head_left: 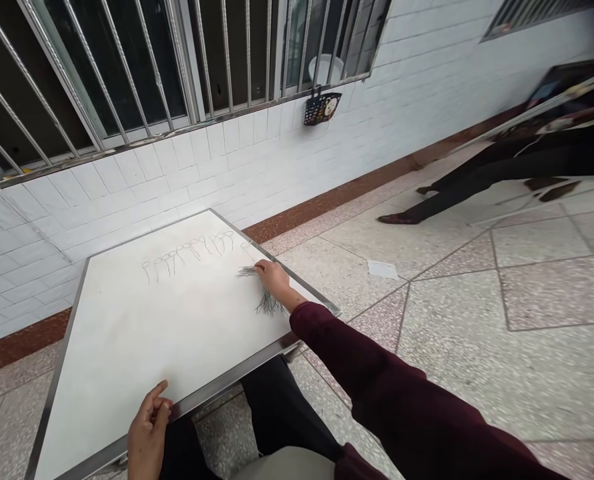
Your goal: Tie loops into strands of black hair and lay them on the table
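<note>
My right hand (pixel 275 280) reaches over the right side of a white table (pixel 141 347). Its thumb and fingertips are pinched together on thin dark wires (pixel 247 271) whose ends stick out to the left. Just below that hand lies a loose bunch of similar wires (pixel 268 304), partly covered by it. Farther back on the tabletop runs a row of several thin wire loops with tails (pixel 191 250). At the table's front edge, my left hand (pixel 149 427) has its index finger raised and the others bent, with nothing visible between them.
A metal trim edge (pixel 227 375) borders the table, which stands by a white tiled wall (pixel 277 147) with barred windows. A small dark basket (pixel 321 109) hangs from the bars. On the right, a person's dark-trousered legs (pixel 481 173) extend over the floor, near a white paper (pixel 383 269).
</note>
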`<state>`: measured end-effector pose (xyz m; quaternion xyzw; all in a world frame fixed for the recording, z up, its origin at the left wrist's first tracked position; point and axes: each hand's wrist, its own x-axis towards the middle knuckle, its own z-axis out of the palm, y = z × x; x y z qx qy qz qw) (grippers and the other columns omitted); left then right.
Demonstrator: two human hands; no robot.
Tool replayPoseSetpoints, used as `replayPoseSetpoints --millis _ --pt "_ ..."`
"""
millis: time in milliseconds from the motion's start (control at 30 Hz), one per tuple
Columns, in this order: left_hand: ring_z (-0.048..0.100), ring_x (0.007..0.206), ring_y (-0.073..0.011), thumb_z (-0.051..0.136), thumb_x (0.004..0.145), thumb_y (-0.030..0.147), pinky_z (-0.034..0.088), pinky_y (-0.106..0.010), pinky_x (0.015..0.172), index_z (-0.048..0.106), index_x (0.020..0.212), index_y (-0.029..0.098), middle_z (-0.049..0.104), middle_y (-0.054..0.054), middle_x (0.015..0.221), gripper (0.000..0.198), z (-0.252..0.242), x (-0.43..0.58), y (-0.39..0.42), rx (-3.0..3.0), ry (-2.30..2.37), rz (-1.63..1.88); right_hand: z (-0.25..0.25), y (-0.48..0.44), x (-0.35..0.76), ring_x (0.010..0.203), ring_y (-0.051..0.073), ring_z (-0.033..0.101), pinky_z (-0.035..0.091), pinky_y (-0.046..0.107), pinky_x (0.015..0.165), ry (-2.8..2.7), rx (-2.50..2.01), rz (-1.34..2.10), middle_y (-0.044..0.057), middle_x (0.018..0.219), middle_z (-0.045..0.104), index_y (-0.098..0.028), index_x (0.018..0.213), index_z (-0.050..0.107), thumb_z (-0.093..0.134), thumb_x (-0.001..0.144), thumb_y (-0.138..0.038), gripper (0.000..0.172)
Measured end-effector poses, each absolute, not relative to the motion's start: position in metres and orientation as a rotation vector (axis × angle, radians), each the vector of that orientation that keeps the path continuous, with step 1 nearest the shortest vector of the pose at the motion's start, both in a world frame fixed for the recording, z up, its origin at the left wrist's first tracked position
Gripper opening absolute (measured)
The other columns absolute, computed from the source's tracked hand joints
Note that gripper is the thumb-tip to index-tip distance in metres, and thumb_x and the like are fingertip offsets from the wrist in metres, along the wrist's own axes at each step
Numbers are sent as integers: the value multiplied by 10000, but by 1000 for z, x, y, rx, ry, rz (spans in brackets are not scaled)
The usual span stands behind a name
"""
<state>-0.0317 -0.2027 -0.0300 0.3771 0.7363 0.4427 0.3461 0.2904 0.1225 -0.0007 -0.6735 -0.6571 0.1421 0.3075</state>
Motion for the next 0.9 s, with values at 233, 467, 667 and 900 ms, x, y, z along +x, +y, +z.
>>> replayPoseSetpoints --millis 233,467,667,900 --pt "649 973 -266 586 701 613 534 -329 754 594 1240 171 691 -71 959 697 -39 -43 -192 938 2035 1127 -12 135 295 1005 228 556 382 269 704 -1780 -1800 346 61 968 706 -229 988 703 487 918 -323 246" --pt "642 972 -275 566 723 587 548 -328 659 584 1253 204 685 -84 1046 655 -51 -55 -186 896 2130 1131 -17 138 296 1030 243 547 406 291 753 -1798 -1799 338 80 1022 704 -221 1051 696 460 932 -294 274" --pt "651 874 -246 563 740 611 535 -305 608 596 1241 201 688 -79 1007 649 -49 -49 -186 830 2151 1170 -3 129 296 1071 268 520 410 339 832 -1788 -1724 313 106 1110 669 -181 1110 659 432 942 -233 287" --pt "646 911 -249 511 830 546 531 -360 752 625 1214 201 677 -94 1076 529 -47 -61 -186 1127 2285 1310 -2 92 222 944 202 582 437 316 860 -1957 -1385 471 67 1007 679 -193 1071 651 492 924 -236 221"
